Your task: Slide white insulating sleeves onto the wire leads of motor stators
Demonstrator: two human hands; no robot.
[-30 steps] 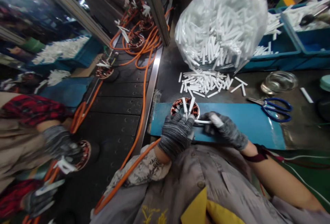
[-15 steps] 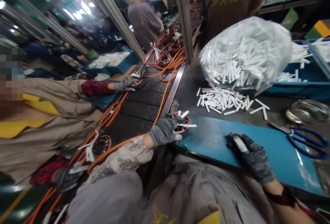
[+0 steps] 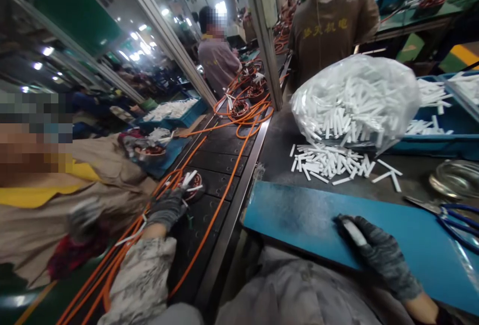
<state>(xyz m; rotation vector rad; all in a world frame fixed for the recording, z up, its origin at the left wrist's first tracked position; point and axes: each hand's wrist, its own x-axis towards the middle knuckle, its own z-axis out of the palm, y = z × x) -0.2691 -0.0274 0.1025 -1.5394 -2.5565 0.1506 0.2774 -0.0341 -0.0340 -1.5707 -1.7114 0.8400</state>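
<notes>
My left hand (image 3: 167, 211), in a grey glove, is stretched out over the dark conveyor (image 3: 215, 185). Its fingers are closed on a copper-wound ring (image 3: 193, 185) that has white tubes (image 3: 189, 177) sticking out of it. On the blue mat (image 3: 299, 210) rests my right hand (image 3: 381, 250), also gloved in grey, its thumb and fingers curled inward. Whether it holds anything small is hidden. A loose pile of white tubes (image 3: 329, 161) lies beyond the mat.
A clear bag (image 3: 355, 100) full of white tubes stands behind the pile, beside a blue bin (image 3: 437, 145). Blue-handled scissors (image 3: 458, 220) lie at the right. Orange cords (image 3: 209, 230) run along the conveyor. A co-worker (image 3: 112, 165) sits across at the left.
My left hand has moved left with the copper ring, from the mat's edge onto the conveyor. The co-worker's gloved hands have shifted, and the view has tilted up. My right hand stays on the mat.
</notes>
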